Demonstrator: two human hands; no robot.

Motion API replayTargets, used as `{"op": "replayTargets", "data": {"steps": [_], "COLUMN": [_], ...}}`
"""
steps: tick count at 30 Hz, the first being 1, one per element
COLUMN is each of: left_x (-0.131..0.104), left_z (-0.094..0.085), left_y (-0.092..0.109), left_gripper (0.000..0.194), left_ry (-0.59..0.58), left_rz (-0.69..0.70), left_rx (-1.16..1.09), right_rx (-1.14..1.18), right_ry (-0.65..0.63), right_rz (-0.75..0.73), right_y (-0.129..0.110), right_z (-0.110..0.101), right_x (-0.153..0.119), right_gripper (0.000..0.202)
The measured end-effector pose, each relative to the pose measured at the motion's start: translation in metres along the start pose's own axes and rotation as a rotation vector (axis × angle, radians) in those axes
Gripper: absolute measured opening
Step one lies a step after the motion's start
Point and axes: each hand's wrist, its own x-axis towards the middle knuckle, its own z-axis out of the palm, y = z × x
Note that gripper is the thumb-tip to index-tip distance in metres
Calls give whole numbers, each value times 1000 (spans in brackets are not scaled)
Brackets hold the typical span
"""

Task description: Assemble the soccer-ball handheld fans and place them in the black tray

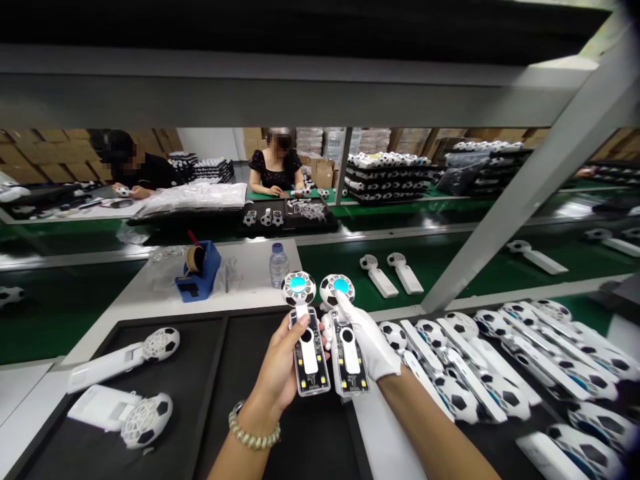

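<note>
My bare left hand (281,368), with a beaded bracelet on its wrist, grips a handheld fan (311,357). That fan has a football-patterned head with a blue disc and a see-through handle showing a dark board. My right hand (373,340), in a white glove, is closed around a second, similar fan (350,360), one finger lying on its head near the blue disc. Both fans are held upright side by side above the black tray (243,400). Two white fans (145,417) lie in the tray's left compartment.
A tray of many football fans (460,393) is on the right. Two fans (395,273) lie on the green belt (330,257). A blue tape dispenser (205,280) and a water bottle (279,265) stand ahead. A slanted metal post (505,180) rises at right; two co-workers sit opposite.
</note>
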Motion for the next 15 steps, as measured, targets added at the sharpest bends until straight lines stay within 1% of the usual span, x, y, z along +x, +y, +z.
{"op": "replayTargets", "data": {"steps": [3,4,5,7,9,12,15], "left_x": [0,-1,-2,-5,-8,-11,-13], "left_z": [-1,-2,-3,-5,-7,-10,-13], "left_y": [4,6,8,15,23,36,46], "left_gripper": [24,25,26,28,29,27,27], "left_ry": [-2,-1,2,25,62,142,208], "left_rz": [-1,1,6,23,43,74,107], "left_rx": [-18,-19,-19,-15,-19,-52,-137], "right_rx": [106,132,140,97,-38,-332,-726], "right_ry": [-129,-150,-145,-72,45,204,358], "right_rz": [189,201,174,56,-41,-93,-159], "right_y": [-2,-3,-4,-7,-13,-23,-32], "right_z": [-2,-4,-7,-14,-22,-35,-49], "right_x": [3,5,7,16,29,56,82], "right_gripper": [44,43,40,30,21,20,28]}}
